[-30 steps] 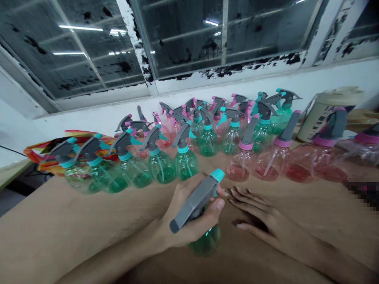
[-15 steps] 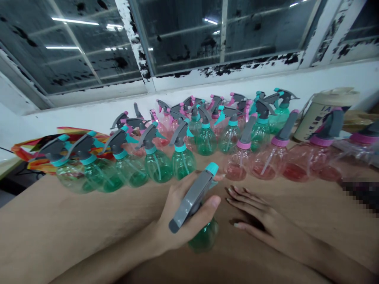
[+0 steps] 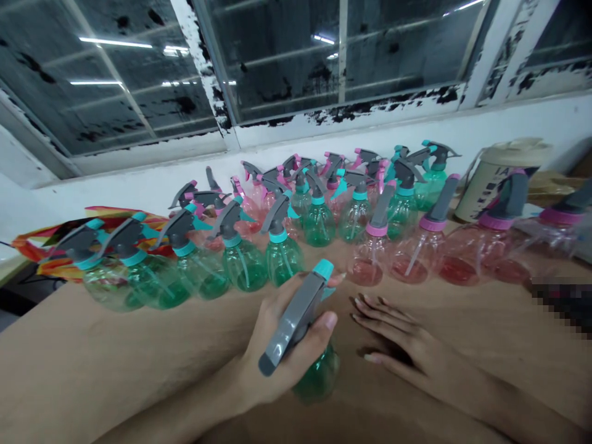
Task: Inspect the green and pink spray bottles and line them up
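Observation:
My left hand point(image 3: 272, 345) is wrapped around the neck of a green spray bottle point(image 3: 319, 375), just below its grey head with a turquoise nozzle. The palm and fingers hide the bottle's collar and most of its trigger. To the right, my right hand point(image 3: 407, 339) lies on the tabletop with its fingers stretched out, holding nothing. Beyond my left hand stands a row of green spray bottles point(image 3: 243, 265) with turquoise collars. Past my right hand are several pink spray bottles point(image 3: 369, 262) with pink collars.
More green and pink spray bottles crowd the back of the wooden table point(image 3: 185, 357) near the wall. A cream cylindrical container point(image 3: 494, 176) stands at the back right. Orange patterned material point(image 3: 50, 240) lies at the left. A window point(image 3: 277, 55) is above.
The view has shifted slightly, so things at the left sit a little lower. My left hand still grips the green spray bottle, and my right hand stays flat.

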Action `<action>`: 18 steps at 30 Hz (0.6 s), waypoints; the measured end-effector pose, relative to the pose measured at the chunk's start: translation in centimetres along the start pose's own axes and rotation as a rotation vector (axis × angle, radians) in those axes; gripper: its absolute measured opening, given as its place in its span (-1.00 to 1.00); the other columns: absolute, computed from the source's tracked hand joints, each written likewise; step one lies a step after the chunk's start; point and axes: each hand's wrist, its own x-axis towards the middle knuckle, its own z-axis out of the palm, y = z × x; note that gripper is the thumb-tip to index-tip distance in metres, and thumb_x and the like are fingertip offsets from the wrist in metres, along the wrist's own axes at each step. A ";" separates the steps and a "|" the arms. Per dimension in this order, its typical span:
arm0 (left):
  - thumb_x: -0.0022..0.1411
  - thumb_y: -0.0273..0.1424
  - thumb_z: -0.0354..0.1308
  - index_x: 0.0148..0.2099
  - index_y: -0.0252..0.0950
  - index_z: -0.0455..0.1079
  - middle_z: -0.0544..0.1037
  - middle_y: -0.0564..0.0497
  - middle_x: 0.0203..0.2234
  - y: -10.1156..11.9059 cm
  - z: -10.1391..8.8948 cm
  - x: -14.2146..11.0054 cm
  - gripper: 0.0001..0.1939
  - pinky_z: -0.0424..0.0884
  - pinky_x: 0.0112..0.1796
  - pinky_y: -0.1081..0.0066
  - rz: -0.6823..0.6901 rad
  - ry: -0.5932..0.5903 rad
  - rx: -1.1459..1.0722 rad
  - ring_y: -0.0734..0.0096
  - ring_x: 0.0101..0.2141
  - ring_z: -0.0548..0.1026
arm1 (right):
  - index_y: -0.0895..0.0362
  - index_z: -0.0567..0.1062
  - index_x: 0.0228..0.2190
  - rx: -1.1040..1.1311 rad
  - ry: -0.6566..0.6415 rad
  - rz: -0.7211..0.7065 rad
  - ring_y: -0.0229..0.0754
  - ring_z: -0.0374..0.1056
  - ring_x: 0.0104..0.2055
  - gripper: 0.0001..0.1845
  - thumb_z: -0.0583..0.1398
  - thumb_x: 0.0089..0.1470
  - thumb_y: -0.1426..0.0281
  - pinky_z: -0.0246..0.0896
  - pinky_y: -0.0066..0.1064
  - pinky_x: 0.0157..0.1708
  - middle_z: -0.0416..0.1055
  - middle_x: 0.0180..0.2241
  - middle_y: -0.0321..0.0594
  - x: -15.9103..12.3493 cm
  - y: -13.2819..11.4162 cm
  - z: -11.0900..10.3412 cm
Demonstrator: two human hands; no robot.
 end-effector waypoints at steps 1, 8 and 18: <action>0.13 -0.33 0.05 -0.03 -0.17 0.35 0.54 -0.02 -0.19 0.0 0.0 0.1 -0.68 0.47 -0.15 0.25 0.011 -0.006 -0.022 0.23 -0.21 0.51 | -0.08 0.13 0.18 0.001 0.002 0.000 -0.07 -0.05 0.26 -0.42 0.08 0.14 0.14 -0.07 -0.06 0.21 0.05 0.24 -0.32 0.0 0.1 0.0; 0.14 -0.35 0.02 -0.12 -0.18 0.36 0.52 0.03 -0.41 0.1 -0.2 0.5 -0.76 0.47 -0.38 0.34 0.038 -0.076 -0.018 0.37 -0.51 0.46 | -0.09 0.10 0.19 -0.007 0.023 -0.022 -0.08 -0.05 0.26 -0.40 0.09 0.14 0.17 -0.06 -0.06 0.20 0.05 0.24 -0.33 -0.1 0.1 0.2; 0.21 -0.32 -0.06 -0.36 -0.19 0.29 0.45 0.08 -0.58 0.1 -0.3 0.1 -0.85 0.38 -0.53 0.41 0.027 -0.032 0.024 0.42 -0.57 0.43 | -0.09 0.09 0.19 -0.001 0.054 -0.026 -0.08 -0.04 0.26 -0.39 0.10 0.14 0.19 -0.05 -0.07 0.20 0.06 0.23 -0.32 -0.1 -0.2 0.1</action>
